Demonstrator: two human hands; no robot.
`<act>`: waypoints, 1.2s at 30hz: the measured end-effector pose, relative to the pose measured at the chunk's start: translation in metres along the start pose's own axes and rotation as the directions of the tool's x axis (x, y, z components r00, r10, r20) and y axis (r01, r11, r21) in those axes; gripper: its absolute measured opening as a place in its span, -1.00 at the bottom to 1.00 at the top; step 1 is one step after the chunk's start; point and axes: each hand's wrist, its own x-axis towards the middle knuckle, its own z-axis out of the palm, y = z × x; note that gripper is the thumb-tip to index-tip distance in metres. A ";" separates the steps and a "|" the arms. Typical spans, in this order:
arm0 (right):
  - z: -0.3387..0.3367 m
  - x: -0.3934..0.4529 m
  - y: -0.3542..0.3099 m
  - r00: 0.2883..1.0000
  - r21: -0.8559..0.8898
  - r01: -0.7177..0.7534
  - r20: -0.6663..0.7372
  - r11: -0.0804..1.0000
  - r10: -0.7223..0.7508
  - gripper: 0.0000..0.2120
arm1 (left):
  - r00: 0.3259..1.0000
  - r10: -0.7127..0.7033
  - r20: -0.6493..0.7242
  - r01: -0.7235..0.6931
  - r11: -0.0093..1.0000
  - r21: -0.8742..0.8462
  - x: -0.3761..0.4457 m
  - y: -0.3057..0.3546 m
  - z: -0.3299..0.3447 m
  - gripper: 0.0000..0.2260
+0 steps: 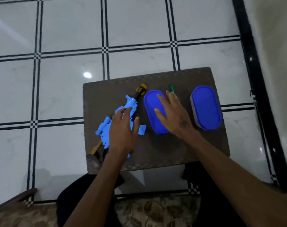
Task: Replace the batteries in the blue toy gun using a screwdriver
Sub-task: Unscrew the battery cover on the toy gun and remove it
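Note:
The blue toy gun lies diagonally on the left part of a small dark table. My left hand rests over its middle with the fingers spread and fairly straight. A small blue cover plate lies loose beside the gun. A screwdriver with a yellow and black handle lies at the gun's far end. My right hand lies flat with spread fingers on the lid of the nearer blue oval box. A green-tipped tool pokes out just beyond the right fingertips.
A second oval box with a blue lid stands at the table's right side. A yellow part sticks out by the gun near the table's left front corner. White tiled floor surrounds the table. A patterned seat cushion is below.

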 end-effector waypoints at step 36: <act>0.055 -0.154 0.048 0.962 0.060 -0.106 -0.247 0.993 0.118 -0.21 | 0.976 0.208 -0.068 -0.168 0.913 0.372 -0.052 -0.088 0.061 -0.54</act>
